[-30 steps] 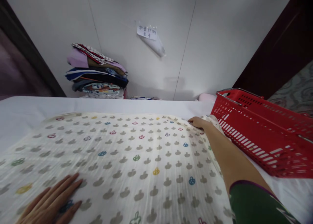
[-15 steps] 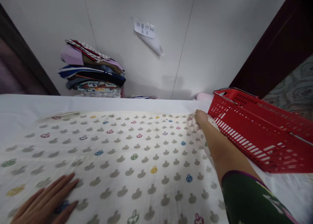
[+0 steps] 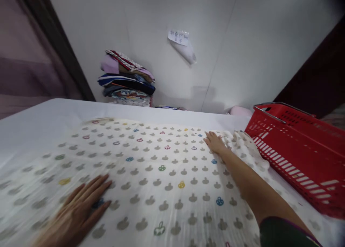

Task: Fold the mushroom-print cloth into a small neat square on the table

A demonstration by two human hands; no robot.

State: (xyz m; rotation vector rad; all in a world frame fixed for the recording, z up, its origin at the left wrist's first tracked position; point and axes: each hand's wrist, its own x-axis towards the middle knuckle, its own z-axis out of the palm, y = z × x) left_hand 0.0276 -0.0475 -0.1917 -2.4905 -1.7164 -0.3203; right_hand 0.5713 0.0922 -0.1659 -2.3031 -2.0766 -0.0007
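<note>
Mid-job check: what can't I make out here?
Head view:
Off-white printed cloth: near edge, cut off by frame bottom.
Red perforated plastic basket: right end, cut off by right edge.
White paper sign: writing, blurred and small.
Left hand: palm, hidden by its back.

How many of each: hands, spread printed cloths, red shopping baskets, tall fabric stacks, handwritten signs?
Hands: 2 (left hand, right hand)
Printed cloth: 1
Red shopping basket: 1
Tall fabric stack: 1
Handwritten sign: 1
Total: 6

Paper sign (image 3: pixel 178 37) on wall (image 3: pixel 242 60) — handwritten Chinese, begins "折叠" — rest blurred.
</note>
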